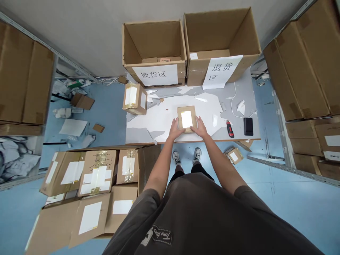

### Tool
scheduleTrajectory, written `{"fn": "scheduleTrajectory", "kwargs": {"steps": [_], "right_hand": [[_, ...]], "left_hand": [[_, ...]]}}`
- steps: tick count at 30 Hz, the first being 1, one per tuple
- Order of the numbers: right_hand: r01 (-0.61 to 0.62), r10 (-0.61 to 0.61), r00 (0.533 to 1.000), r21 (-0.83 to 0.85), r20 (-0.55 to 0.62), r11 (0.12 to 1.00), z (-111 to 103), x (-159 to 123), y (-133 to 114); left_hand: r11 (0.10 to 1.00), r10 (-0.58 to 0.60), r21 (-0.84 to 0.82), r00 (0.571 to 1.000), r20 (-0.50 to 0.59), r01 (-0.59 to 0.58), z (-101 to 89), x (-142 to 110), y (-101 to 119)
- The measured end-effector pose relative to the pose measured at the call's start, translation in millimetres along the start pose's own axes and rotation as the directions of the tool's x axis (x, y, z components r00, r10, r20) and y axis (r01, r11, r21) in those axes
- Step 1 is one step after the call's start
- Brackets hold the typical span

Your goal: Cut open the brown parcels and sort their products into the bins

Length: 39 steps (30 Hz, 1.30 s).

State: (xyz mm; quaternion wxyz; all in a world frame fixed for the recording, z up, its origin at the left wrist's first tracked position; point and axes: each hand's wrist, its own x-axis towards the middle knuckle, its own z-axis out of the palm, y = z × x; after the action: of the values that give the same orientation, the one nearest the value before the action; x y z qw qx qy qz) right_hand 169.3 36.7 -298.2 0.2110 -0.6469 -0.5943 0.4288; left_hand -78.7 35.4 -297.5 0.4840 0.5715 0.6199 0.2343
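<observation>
A small, flat box (186,109) of plain brown cardboard, almost square, is at the near side of the table (138,136), and it is the middle of the clock here. The left hand (175,130) grips it at 8 o'clock and the right hand (199,128) at 4 o'clock, thumbs by the near edge. A blank-looking white label (186,119) sits on its top (too bright to read). The table has a torn, wrinkly white and grey cover and a thin brown front edge. At 11 o'clock stands a big open carton whose white paper sign (156,75) says 换货区, and at 1 o'clock a bigger one has a droopy paper (221,72) saying 退货区. At 10 o'clock is a chunky taped box (130,97) with shiny yellowish tape. At 3 o'clock lie a red and black cutter (230,129) and, farther out, a smooth black block (248,126). At 8 o'clock, a large carton (148,159) is full of brown boxes with white labels. Near 6 o'clock, a patch (162,234) on the dark shirt (196,209) reads "Time", upside down.
</observation>
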Motion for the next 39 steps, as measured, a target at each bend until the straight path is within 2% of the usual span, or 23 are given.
{"fn": "scheduleTrajectory", "kwargs": {"steps": [4,7,10,15,21,28,33,36,39], "right_hand": [[0.028,-0.027,1.000,-0.104,0.007,0.994,4,4,-2],[0.017,-0.015,1.000,-0.131,0.013,0.991,10,7,-1],[-0.003,0.008,0.999,-0.135,0.032,0.991,14,8,0],[-0.014,0.028,0.996,-0.170,0.079,0.985,16,7,-2],[0.035,-0.018,0.995,-0.178,0.094,0.983,12,18,-5],[0.007,0.005,0.994,-0.115,0.109,0.993,8,37,-14],[0.044,-0.043,0.999,-0.043,0.015,0.998,-2,25,-28],[0.098,-0.096,0.993,0.029,-0.067,0.995,-9,13,-38],[0.116,-0.104,0.988,0.107,-0.115,0.987,-8,3,-42]], "left_hand": [[0.994,-0.027,0.101,1.000,0.001,0.027,-0.6,6,8],[0.991,-0.080,0.113,0.997,0.023,0.077,4.4,11,9],[0.993,-0.098,0.078,0.993,0.061,0.093,9.7,16,7],[0.999,-0.050,0.026,0.994,0.102,0.048,15.0,23,4],[1.000,-0.016,-0.026,0.998,0.065,0.018,13.8,29,4],[0.988,-0.128,-0.084,0.991,0.032,0.130,6.7,45,15],[0.991,-0.074,-0.114,0.993,-0.089,0.064,5.1,32,25],[0.986,-0.016,-0.167,0.980,-0.197,-0.017,3.7,19,30],[0.976,-0.002,-0.212,0.967,-0.254,-0.054,2.2,8,32]]}}
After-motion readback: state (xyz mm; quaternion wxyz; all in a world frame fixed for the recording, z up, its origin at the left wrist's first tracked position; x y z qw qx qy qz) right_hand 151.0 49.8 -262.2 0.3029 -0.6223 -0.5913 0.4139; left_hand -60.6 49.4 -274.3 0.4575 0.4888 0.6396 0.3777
